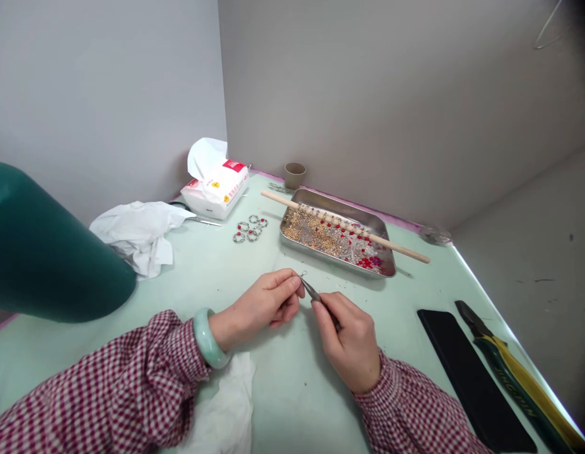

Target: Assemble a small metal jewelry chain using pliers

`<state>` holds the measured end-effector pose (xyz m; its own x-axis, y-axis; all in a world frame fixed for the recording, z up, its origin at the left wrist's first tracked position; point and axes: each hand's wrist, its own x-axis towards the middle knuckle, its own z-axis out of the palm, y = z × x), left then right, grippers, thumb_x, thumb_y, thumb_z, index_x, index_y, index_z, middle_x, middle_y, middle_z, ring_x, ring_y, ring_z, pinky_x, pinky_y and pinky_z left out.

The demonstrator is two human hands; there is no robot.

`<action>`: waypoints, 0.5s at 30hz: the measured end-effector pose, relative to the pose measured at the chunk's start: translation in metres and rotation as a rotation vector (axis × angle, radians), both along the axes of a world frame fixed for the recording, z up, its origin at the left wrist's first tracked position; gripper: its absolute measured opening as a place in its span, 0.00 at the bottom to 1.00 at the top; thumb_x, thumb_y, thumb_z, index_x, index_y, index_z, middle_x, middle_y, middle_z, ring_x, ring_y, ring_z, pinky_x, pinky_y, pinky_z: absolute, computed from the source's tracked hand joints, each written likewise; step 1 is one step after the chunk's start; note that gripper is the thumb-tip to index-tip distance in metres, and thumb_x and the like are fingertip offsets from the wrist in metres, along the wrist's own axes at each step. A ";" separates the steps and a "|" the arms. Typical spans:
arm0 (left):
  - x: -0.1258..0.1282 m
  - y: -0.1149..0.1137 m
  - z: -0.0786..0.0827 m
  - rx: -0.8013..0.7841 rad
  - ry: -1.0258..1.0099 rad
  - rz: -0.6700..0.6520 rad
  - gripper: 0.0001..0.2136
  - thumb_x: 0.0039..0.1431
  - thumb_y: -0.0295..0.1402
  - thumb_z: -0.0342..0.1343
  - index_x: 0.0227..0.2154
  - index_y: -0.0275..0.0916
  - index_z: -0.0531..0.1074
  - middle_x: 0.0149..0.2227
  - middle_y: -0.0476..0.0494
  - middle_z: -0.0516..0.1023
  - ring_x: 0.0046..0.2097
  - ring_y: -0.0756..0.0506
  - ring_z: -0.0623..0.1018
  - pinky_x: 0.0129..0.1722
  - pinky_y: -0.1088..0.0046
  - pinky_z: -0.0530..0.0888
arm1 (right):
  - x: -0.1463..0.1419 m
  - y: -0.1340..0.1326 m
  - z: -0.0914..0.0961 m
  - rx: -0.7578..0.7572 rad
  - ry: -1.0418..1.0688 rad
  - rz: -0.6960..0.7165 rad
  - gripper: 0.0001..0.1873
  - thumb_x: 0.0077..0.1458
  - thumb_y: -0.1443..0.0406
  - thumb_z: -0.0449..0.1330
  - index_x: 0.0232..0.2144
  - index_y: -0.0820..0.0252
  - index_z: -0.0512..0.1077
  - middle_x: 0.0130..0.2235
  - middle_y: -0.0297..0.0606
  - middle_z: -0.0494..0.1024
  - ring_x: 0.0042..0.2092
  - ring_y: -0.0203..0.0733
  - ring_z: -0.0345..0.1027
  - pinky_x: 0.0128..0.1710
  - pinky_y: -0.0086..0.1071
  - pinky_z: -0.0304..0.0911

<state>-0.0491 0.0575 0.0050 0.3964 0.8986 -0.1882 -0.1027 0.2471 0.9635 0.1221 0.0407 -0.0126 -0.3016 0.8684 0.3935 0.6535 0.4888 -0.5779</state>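
Observation:
My left hand (278, 296) is closed in a pinch at the table's middle. Between its thumb and forefinger is a thin wire piece (304, 273), whose small loop sticks up past the fingertips. My right hand (348, 337) grips slim, pointed metal tweezers (312, 291), their tips meeting the wire beside the left thumb. Whether the tips clamp the wire is too small to tell. Beyond both hands lies a metal tray (335, 255) of gold, clear and red beads. A wooden stick (399, 247) threaded with ring-like pieces rests across it. Several beaded rings (253, 234) lie left of the tray.
A large green cylinder (51, 252) stands at left beside crumpled white cloth (141, 233), scissors (205, 221) and a tissue pack (219, 192). A small cup (295, 175) is at the back. On the right lie a black case (472, 378) and yellow-green pliers (514, 372). Tissue (226, 410) lies near my left forearm.

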 end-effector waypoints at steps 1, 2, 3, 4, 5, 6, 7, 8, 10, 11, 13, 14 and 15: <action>0.000 0.000 -0.001 -0.017 -0.007 0.009 0.12 0.62 0.40 0.44 0.28 0.38 0.63 0.14 0.56 0.62 0.15 0.56 0.57 0.13 0.82 0.53 | 0.000 0.000 -0.001 0.035 -0.029 -0.007 0.09 0.59 0.66 0.50 0.32 0.63 0.70 0.27 0.37 0.69 0.30 0.38 0.61 0.31 0.32 0.56; 0.000 -0.001 -0.001 -0.035 -0.017 0.018 0.12 0.62 0.40 0.44 0.28 0.38 0.63 0.14 0.56 0.62 0.15 0.56 0.56 0.13 0.82 0.52 | 0.000 -0.001 -0.001 0.067 -0.058 -0.011 0.09 0.59 0.67 0.50 0.32 0.63 0.70 0.27 0.38 0.69 0.30 0.39 0.61 0.32 0.32 0.56; 0.001 -0.001 -0.001 -0.053 -0.028 0.024 0.12 0.61 0.40 0.44 0.28 0.38 0.63 0.14 0.56 0.61 0.14 0.56 0.55 0.13 0.83 0.51 | 0.000 -0.001 -0.001 0.095 -0.086 -0.012 0.09 0.59 0.67 0.50 0.32 0.63 0.70 0.27 0.38 0.69 0.30 0.39 0.61 0.32 0.33 0.56; 0.001 -0.002 -0.002 -0.070 -0.038 0.029 0.12 0.61 0.40 0.45 0.27 0.38 0.62 0.13 0.56 0.61 0.14 0.56 0.55 0.12 0.83 0.51 | 0.001 -0.001 -0.002 0.120 -0.113 -0.010 0.09 0.59 0.67 0.50 0.32 0.63 0.70 0.27 0.38 0.69 0.31 0.39 0.61 0.32 0.33 0.56; 0.001 -0.002 -0.002 -0.083 -0.047 0.032 0.12 0.61 0.40 0.45 0.27 0.38 0.62 0.13 0.57 0.60 0.14 0.57 0.54 0.12 0.83 0.50 | 0.001 -0.001 -0.002 0.140 -0.138 -0.004 0.09 0.59 0.67 0.50 0.32 0.63 0.70 0.27 0.39 0.69 0.31 0.39 0.61 0.32 0.33 0.56; 0.001 -0.002 -0.002 -0.091 -0.054 0.033 0.12 0.61 0.40 0.45 0.27 0.38 0.62 0.13 0.57 0.60 0.14 0.57 0.54 0.12 0.83 0.50 | 0.002 -0.001 -0.002 0.156 -0.160 0.002 0.09 0.59 0.68 0.50 0.32 0.63 0.70 0.27 0.39 0.69 0.31 0.39 0.61 0.32 0.33 0.56; 0.001 -0.003 -0.002 -0.096 -0.057 0.033 0.12 0.61 0.40 0.45 0.27 0.38 0.62 0.13 0.56 0.60 0.14 0.57 0.53 0.12 0.83 0.50 | 0.002 -0.001 -0.002 0.167 -0.177 0.006 0.09 0.59 0.68 0.50 0.32 0.63 0.70 0.27 0.39 0.69 0.31 0.39 0.60 0.32 0.33 0.56; 0.001 -0.003 -0.002 -0.097 -0.057 0.030 0.12 0.61 0.40 0.45 0.26 0.37 0.62 0.13 0.56 0.60 0.14 0.57 0.53 0.12 0.83 0.49 | 0.003 -0.001 -0.002 0.172 -0.187 0.010 0.09 0.59 0.68 0.50 0.31 0.63 0.70 0.27 0.39 0.68 0.30 0.39 0.60 0.32 0.33 0.56; 0.000 -0.003 -0.001 -0.095 -0.048 0.023 0.12 0.61 0.39 0.45 0.26 0.37 0.62 0.13 0.56 0.60 0.14 0.57 0.53 0.12 0.82 0.48 | 0.004 -0.001 -0.002 0.161 -0.184 0.022 0.10 0.59 0.68 0.49 0.31 0.63 0.69 0.26 0.38 0.68 0.30 0.39 0.60 0.31 0.33 0.56; 0.000 -0.003 0.000 -0.094 -0.040 0.017 0.12 0.61 0.39 0.45 0.26 0.37 0.62 0.13 0.56 0.60 0.14 0.57 0.53 0.12 0.82 0.48 | 0.005 0.000 -0.002 0.139 -0.168 0.033 0.10 0.59 0.67 0.49 0.30 0.63 0.69 0.26 0.38 0.67 0.30 0.39 0.60 0.31 0.33 0.56; -0.001 -0.003 0.002 -0.088 -0.021 0.004 0.12 0.61 0.39 0.45 0.26 0.37 0.62 0.13 0.56 0.59 0.14 0.56 0.53 0.13 0.81 0.48 | 0.006 0.000 -0.002 0.061 -0.102 0.064 0.10 0.59 0.67 0.49 0.30 0.62 0.68 0.26 0.36 0.67 0.29 0.38 0.60 0.30 0.32 0.55; -0.001 -0.002 0.003 -0.083 -0.015 -0.004 0.12 0.61 0.39 0.45 0.26 0.37 0.62 0.13 0.56 0.59 0.14 0.56 0.53 0.13 0.81 0.48 | 0.006 0.001 -0.001 0.017 -0.058 0.077 0.10 0.59 0.67 0.49 0.30 0.62 0.68 0.26 0.36 0.66 0.29 0.37 0.60 0.30 0.31 0.55; -0.001 -0.001 0.004 -0.074 -0.015 -0.013 0.12 0.61 0.38 0.45 0.26 0.37 0.63 0.13 0.56 0.58 0.15 0.56 0.53 0.14 0.81 0.49 | 0.005 0.001 -0.001 -0.022 -0.013 0.086 0.09 0.60 0.67 0.49 0.30 0.62 0.68 0.26 0.35 0.67 0.29 0.37 0.60 0.30 0.31 0.56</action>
<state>-0.0504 0.0564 0.0089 0.4115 0.8769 -0.2482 -0.1129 0.3193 0.9409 0.1275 0.0419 -0.0135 -0.3805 0.8475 0.3701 0.6171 0.5307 -0.5810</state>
